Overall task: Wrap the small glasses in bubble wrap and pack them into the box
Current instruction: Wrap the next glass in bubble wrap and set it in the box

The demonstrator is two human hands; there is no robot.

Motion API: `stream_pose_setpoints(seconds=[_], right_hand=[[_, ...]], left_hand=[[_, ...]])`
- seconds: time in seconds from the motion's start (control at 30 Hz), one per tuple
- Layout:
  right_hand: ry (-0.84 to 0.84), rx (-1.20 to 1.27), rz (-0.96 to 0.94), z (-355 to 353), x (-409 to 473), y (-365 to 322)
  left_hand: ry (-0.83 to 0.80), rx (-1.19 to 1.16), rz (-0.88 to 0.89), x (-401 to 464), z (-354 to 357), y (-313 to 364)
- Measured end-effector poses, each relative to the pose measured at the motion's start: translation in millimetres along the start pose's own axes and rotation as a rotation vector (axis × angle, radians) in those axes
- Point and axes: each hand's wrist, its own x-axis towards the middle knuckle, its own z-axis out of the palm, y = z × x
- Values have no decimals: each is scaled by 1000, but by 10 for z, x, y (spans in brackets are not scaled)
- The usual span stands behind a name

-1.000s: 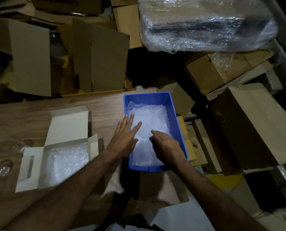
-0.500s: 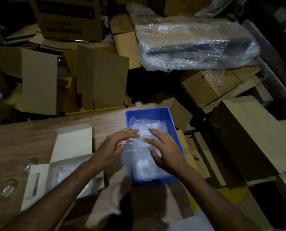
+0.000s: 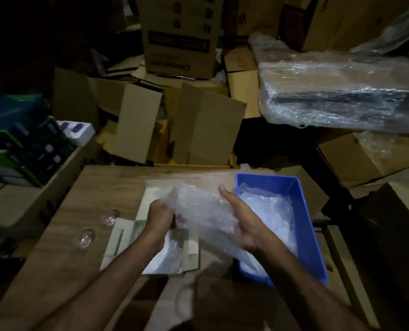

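both hands hold a wrap sheet (image 3: pixel 199 211) above the box (image 3: pixel 151 235): left hand (image 3: pixel 160 213) grip pinching one edge, right hand (image 3: pixel 244 225) cupping the other, probably to spread it. two glasses (image 3: pixel 109 219) (image 3: pixel 83 238) wait unwrapped on the tabletop (image 3: pixel 117 177).

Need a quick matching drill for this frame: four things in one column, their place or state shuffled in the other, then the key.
Things
1. bubble wrap sheet
2. blue bin
3. white box
4. small glasses

Place or state
A. lies open on the table under the left forearm
B. stand bare on the table, left of the white box
C. held up between left hand and right hand
D. sits at the table's right edge with more wrap inside

Pairs: 1-C, 2-D, 3-A, 4-B
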Motion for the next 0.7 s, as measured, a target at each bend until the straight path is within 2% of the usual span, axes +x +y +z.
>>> stream_pose_setpoints(seconds=[0.13, 0.2, 0.27, 0.33, 0.4, 0.47, 0.57, 0.63, 0.7], right_hand=[[-16, 46, 24, 16, 32, 334], [32, 20, 10, -17, 137, 503], [124, -152, -36, -2, 213, 618], [201, -399, -160, 59, 255, 666], [154, -526, -280, 113, 307, 692], [102, -605, -369, 143, 343, 693], [71, -742, -394, 224, 323, 665], [66, -874, -377, 306, 307, 652], [93, -1108, -416, 440, 280, 632]], left_hand=[[133, 51, -209, 173, -322, -244], [155, 57, -235, 170, -466, -328], [193, 115, -162, 129, -570, -362], [205, 146, -33, 76, -674, -341], [93, 145, 62, -23, -798, -256], [-99, 135, 109, -113, -969, -180], [-341, 229, 150, -185, -1235, -69], [-352, 411, 192, -190, -1309, 5], [-281, 672, 305, -181, -1305, 96]])
